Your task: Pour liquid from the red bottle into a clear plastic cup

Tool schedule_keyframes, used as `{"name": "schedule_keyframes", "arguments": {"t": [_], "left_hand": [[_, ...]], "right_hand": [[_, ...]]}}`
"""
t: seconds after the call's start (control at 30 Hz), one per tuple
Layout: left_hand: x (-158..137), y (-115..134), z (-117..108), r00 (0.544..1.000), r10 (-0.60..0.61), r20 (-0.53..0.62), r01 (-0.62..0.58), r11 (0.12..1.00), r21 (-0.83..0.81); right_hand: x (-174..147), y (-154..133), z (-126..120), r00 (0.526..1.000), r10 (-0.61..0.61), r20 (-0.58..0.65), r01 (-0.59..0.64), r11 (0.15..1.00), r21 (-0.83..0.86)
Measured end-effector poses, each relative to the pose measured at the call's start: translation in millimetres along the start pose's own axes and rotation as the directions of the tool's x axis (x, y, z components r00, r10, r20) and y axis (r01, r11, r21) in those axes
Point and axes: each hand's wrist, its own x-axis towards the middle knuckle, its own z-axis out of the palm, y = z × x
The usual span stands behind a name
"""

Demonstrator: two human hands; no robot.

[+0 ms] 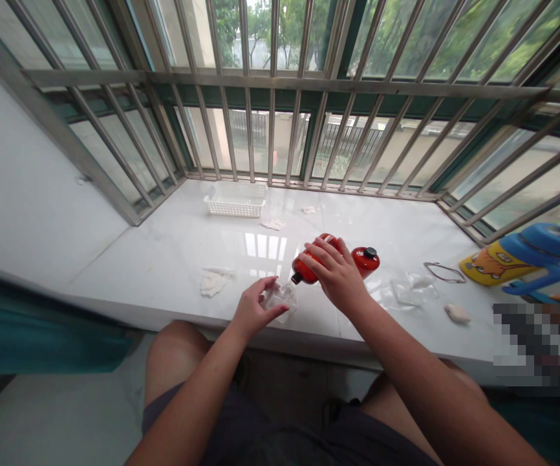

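My right hand (334, 272) is wrapped round a red bottle (308, 268) that is tipped to the left, its black neck pointing down. Under that neck is the mouth of a small clear container (282, 299), which my left hand (257, 303) grips between thumb and fingers at the sill's front edge. Whether liquid runs between the two is too small to tell. Just behind my right hand a second red bottle (366, 260) with a black cap stands on the white sill (163, 259).
A white perforated basket (236, 202) sits near the barred window. Crumpled white tissue (215, 282) lies to the left. To the right are clear plastic packaging (409, 289), a dark wire-like loop (445, 272), a small beige lump (457, 314) and a yellow-blue water bottle (503, 262) on its side.
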Motion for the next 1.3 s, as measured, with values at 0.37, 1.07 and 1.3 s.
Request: {"name": "schedule_keyframes", "arguments": {"t": [0.37,1.07,1.3], "left_hand": [[-0.4,1.8,-0.5,1.0,-0.001,-0.01,0.002,1.0,0.015],[-0.2,0.4,-0.4,1.0,-0.012,0.001,0.012,1.0,0.009],[-0.2,1.0,-0.4,1.0,-0.021,-0.001,0.021,1.0,0.013]], "right_hand": [[0.4,1.6,0.5,1.0,-0.005,-0.001,0.005,1.0,0.0],[0.9,1.8,0.6,0.999,-0.028,-0.024,0.027,0.999,-0.023],[1.5,1.7,-0.1,0.999,-0.03,-0.021,0.029,0.999,-0.029]]}}
